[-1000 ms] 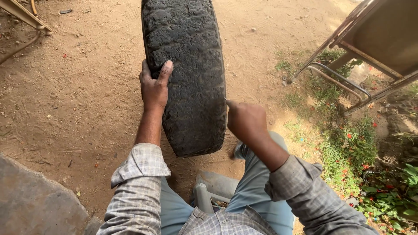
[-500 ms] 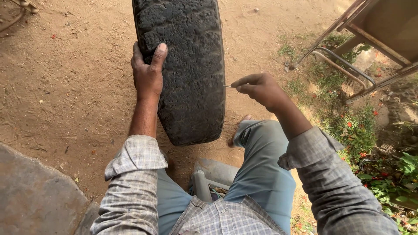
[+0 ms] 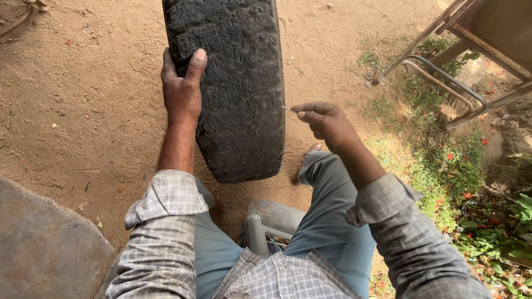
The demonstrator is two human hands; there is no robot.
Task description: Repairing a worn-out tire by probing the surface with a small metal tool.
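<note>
R hand (image 3: pixel 327 123) lifted off tyre (image 3: pixel 233 83) | R fingers pinch thin pin (image 3: pixel 288 109) | L hand (image 3: pixel 182 91) grips tyre edge

No packages, labels, signs or screens show anywhere in this view.

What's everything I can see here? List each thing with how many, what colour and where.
tyre: one, black and worn, upright on the dirt, centre.
thin metal pin: one, silvery, pinched in the right hand at the tyre's right edge.
metal frame: one, rusty brown, upper right.
stone slab: one, grey, lower left.
plants with red flowers: several, green, right side.
dirt ground: brown, all around.
left hand: gripping the tyre's left edge.
right hand: holding the pin.
</note>
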